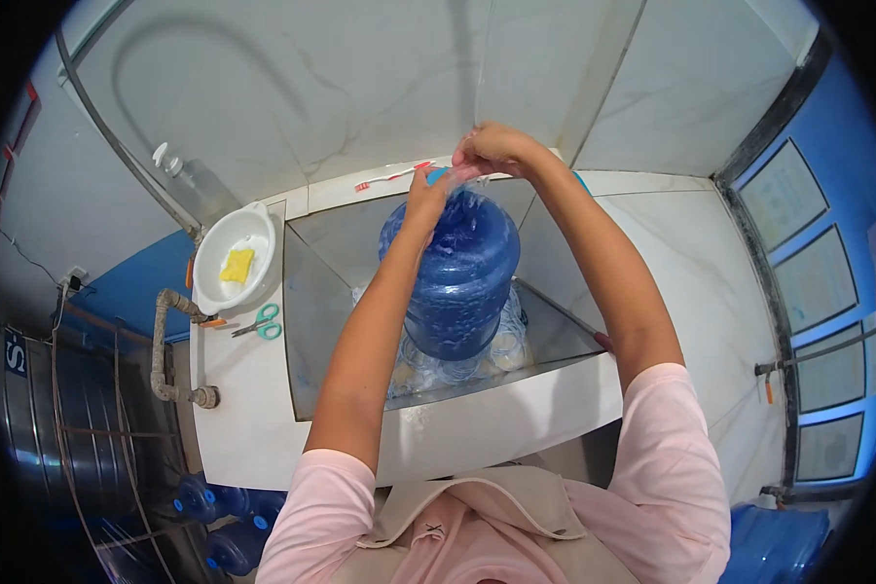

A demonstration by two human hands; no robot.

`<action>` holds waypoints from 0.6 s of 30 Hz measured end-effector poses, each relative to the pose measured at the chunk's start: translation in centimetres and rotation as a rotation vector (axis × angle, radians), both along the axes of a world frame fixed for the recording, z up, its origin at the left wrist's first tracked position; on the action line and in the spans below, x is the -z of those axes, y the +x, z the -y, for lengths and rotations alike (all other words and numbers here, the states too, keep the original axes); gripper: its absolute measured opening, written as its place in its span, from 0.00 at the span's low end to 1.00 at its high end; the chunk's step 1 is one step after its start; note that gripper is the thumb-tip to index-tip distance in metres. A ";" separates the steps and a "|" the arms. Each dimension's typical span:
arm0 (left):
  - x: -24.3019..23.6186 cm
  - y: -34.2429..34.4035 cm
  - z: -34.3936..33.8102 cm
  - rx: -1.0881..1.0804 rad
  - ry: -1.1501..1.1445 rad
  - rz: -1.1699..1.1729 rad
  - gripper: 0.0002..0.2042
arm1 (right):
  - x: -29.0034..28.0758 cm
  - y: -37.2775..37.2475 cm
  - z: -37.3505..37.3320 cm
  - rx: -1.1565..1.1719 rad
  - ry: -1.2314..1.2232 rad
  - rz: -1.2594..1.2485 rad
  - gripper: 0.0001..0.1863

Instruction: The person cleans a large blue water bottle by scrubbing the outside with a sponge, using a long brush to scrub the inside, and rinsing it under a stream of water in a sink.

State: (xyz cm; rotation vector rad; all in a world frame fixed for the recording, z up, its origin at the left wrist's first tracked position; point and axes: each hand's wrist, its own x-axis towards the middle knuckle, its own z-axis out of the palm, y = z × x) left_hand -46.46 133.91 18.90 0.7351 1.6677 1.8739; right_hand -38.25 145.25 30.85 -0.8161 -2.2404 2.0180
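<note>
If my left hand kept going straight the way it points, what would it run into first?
Most likely your right hand, whose fingers lie just ahead of the left hand, near the top of the blue water jug; exact depth is hard to judge.

Jug (462,302) blue; basin (251,222) white; sponge (237,266) yellow; scissor handles (263,324) teal; sleeves (321,501) pink.

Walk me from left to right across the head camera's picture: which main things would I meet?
Shiny dark ribbed tank → white basin → big blue water jug in the sink → blue-framed panes. I left out things that overlap these.
</note>
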 end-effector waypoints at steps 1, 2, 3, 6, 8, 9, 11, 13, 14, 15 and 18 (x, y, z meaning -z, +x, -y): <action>-0.1 0.5 -0.3 0.060 0.067 0.128 0.17 | -0.1 0.2 0.0 -0.015 0.028 0.004 0.07; 0.0 0.3 -0.3 0.146 0.075 0.173 0.17 | -0.2 0.1 0.0 -0.036 0.056 0.002 0.07; 0.0 -0.2 -0.1 0.230 0.082 0.218 0.16 | -0.3 0.0 0.1 -0.037 0.057 0.000 0.08; -0.8 0.1 0.0 0.406 0.042 0.348 0.15 | 0.1 0.3 -0.6 -0.031 0.079 0.003 0.08; -1.4 0.4 -0.1 0.348 -0.005 0.386 0.15 | 0.1 0.3 -0.7 -0.051 0.116 -0.012 0.09; -1.5 0.1 -0.3 0.243 -0.027 0.380 0.15 | -0.1 0.1 -0.4 -0.043 0.115 -0.016 0.09; -1.2 -0.2 0.0 0.149 -0.021 0.344 0.16 | -0.3 -0.3 -0.5 -0.025 0.116 -0.016 0.09; -0.4 -0.7 0.7 0.165 0.032 0.284 0.17 | -0.2 -0.4 -0.7 -0.001 0.076 -0.064 0.08; -0.1 -1.1 1.5 0.170 0.033 0.292 0.17 | 0.0 -0.6 -0.7 0.008 0.053 -0.086 0.08; 0.3 -1.7 2.7 0.172 0.036 0.298 0.18 | 0.1 -0.8 -0.6 0.024 0.034 -0.094 0.08; 1.2 -2.0 6.8 0.020 0.061 0.339 0.19 | 1.5 -1.5 0.2 0.075 -0.050 -0.102 0.09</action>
